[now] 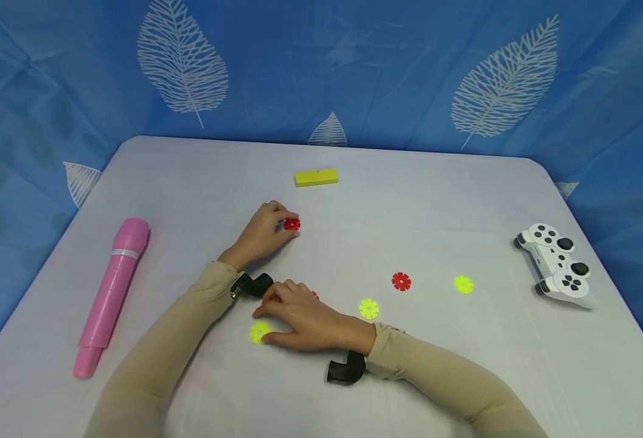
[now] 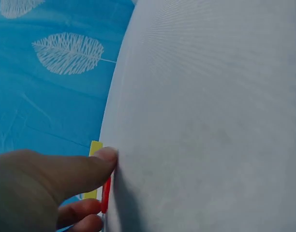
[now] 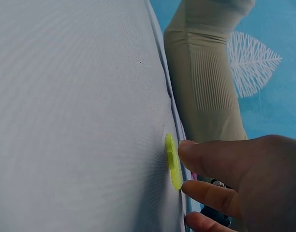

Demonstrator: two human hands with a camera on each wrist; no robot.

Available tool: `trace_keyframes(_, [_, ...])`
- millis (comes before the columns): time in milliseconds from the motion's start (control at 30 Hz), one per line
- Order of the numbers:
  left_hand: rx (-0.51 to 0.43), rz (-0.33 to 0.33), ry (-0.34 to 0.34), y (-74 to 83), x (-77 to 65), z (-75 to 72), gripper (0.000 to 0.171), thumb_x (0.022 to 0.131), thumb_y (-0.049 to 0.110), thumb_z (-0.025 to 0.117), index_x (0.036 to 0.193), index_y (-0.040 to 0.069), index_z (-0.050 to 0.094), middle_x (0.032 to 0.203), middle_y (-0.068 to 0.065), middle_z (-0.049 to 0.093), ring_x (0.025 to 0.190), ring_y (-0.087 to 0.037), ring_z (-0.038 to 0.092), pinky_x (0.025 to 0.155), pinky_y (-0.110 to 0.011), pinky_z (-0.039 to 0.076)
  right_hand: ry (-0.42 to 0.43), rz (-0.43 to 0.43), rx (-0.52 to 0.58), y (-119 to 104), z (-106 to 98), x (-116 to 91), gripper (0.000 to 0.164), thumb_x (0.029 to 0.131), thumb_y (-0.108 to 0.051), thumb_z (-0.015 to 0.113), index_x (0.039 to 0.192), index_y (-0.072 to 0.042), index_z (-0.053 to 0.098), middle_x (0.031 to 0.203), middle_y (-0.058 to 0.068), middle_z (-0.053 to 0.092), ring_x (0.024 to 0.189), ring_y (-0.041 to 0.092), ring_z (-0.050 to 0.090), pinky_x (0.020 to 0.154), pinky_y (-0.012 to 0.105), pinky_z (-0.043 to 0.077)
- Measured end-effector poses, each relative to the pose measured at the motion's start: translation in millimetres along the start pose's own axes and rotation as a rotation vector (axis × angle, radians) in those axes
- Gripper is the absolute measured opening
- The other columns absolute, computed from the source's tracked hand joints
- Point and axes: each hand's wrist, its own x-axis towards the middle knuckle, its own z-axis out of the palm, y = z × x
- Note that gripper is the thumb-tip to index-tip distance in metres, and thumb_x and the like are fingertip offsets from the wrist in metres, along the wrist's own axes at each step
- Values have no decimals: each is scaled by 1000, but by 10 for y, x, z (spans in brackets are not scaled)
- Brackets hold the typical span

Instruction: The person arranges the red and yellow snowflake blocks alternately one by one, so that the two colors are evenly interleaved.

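Between thumb and fingertips, my left hand (image 1: 265, 234) pinches a red notched disc (image 1: 292, 224) by its edges. In the left wrist view that red disc (image 2: 106, 195) shows nearly edge-on, just below the thumb. Closer to me, my right hand (image 1: 307, 319) has thumb and index finger at opposite edges of a yellow-green notched disc (image 1: 258, 332). The right wrist view has this yellow-green disc (image 3: 172, 162) as a thin tilted shape at the fingertips. Another red disc (image 1: 314, 295) is mostly hidden behind the right hand.
Right of the hands lie a yellow-green disc (image 1: 368, 308), a red disc (image 1: 401, 281) and another yellow-green disc (image 1: 463, 284). A yellow block (image 1: 316, 177) is near the far edge. A pink microphone-shaped object (image 1: 110, 298) lies left, a white game controller (image 1: 556, 264) right.
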Motion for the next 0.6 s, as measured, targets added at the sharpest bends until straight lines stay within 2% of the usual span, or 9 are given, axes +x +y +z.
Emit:
trace_keyframes(200, [129, 162, 3, -8, -109, -24, 33, 84, 24, 64, 113, 7, 63, 115, -9, 58, 106, -26, 50, 92, -42, 41, 34, -28, -22, 27, 35, 4, 35, 86, -40, 58, 116, -22, 58, 114, -5, 46, 105, 11, 41, 84, 23, 32])
trace_keyframes(300, [150, 187, -18, -3, -161, -43, 35, 86, 25, 62, 116, 7, 62, 120, -8, 57, 109, -25, 50, 92, -42, 41, 40, -32, -26, 29, 36, 7, 34, 86, -40, 58, 115, -23, 58, 113, -5, 46, 105, 11, 41, 84, 23, 32])
trace_keyframes(467, [161, 186, -51, 2, -193, -58, 35, 89, 24, 57, 119, 7, 60, 125, -8, 56, 112, -25, 50, 91, -43, 41, 41, -28, -29, 18, 36, 11, 34, 86, -39, 58, 115, -22, 59, 114, -5, 47, 106, 11, 41, 85, 24, 33])
trace_keyframes(600, [148, 207, -20, -23, -174, -47, 29, 91, 19, 54, 117, 8, 62, 122, -7, 58, 109, -24, 51, 89, -42, 42, 57, -11, -46, 3, 39, 16, 31, 86, -36, 58, 114, -22, 60, 113, -5, 48, 104, 11, 42, 83, 24, 33])
